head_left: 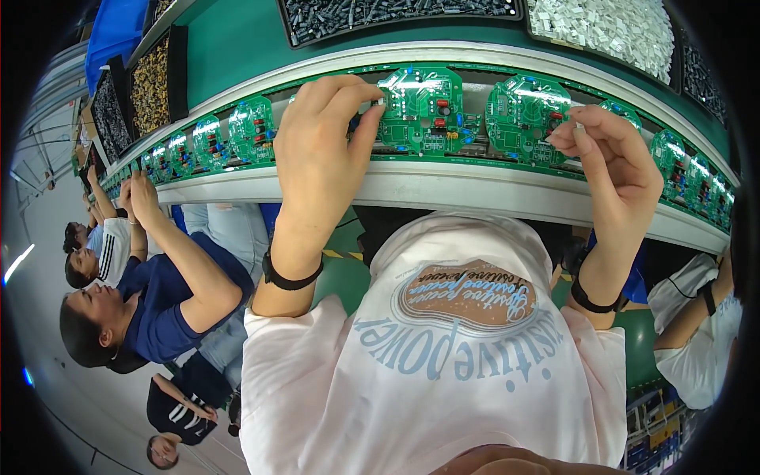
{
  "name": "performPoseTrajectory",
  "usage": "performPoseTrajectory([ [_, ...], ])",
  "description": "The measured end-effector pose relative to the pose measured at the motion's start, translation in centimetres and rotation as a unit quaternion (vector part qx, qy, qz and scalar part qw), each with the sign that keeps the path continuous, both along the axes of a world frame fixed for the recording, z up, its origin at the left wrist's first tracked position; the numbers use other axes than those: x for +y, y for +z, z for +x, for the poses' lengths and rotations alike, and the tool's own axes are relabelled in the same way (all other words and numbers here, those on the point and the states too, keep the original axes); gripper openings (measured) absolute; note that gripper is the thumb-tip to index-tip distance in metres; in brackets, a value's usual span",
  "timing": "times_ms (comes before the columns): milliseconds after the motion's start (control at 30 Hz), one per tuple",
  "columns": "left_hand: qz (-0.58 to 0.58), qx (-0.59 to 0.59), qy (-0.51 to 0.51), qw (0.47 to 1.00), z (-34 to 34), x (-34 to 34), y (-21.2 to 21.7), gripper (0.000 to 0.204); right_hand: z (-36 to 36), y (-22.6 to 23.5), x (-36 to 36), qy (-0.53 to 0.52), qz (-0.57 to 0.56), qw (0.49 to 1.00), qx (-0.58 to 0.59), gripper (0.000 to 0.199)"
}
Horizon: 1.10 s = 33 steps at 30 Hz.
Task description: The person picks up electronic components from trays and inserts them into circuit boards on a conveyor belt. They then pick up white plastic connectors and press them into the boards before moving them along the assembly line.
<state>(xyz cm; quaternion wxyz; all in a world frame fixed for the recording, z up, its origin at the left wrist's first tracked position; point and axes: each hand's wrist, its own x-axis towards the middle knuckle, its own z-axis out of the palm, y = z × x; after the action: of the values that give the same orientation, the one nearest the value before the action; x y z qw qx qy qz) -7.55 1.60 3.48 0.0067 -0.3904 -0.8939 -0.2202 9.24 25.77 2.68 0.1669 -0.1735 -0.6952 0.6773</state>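
At the bottom of the frame lies the person's white printed T-shirt (443,364), and both forearms rise from it, each with a black wristband (290,279) at the wrist. The left hand (321,150), left of centre, has its fingers curled with thumb and forefinger closed near the left edge of a round green circuit board (419,107); something small seems to be pinched there, though it is too tiny to be sure. The right hand (609,162), at right of centre, holds thumb and fingertips pressed together on a small pale part, just beside a second green circuit board (526,107). Both boards sit in a long green conveyor rail (443,170) that bends across the middle of the frame, filled with more boards toward upper left and far right. At the left, a co-worker in a dark blue shirt (158,309) reaches both hands up to the same rail. Beyond the rail, along the top edge, stand a bin of dark parts (396,14) and a bin of white parts (602,28).
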Motion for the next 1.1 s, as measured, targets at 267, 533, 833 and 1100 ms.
performPoseTrajectory([
  [267, -0.003, 0.046, -0.009, 0.999, 0.3, 0.5, 0.0, 0.013, -0.9, 0.3, -1.4, -0.047, 0.048, 0.998, -0.020, 0.013],
  [533, -0.016, 0.071, -0.002, 0.997, 0.8, 1.0, 0.0, 0.013, -2.8, -0.6, -1.4, 0.013, 0.410, 0.912, -0.016, 0.016],
  [833, -0.016, 0.074, 0.007, 0.997, 1.5, 1.3, 0.0, 0.011, -3.4, -1.5, -1.9, 0.017, 0.452, 0.891, -0.044, 0.014],
  [1100, 0.005, 0.073, 0.007, 0.997, 1.7, 1.2, -0.5, 0.009, -3.2, -1.0, -2.3, 0.022, 0.502, 0.863, -0.044, 0.013],
])
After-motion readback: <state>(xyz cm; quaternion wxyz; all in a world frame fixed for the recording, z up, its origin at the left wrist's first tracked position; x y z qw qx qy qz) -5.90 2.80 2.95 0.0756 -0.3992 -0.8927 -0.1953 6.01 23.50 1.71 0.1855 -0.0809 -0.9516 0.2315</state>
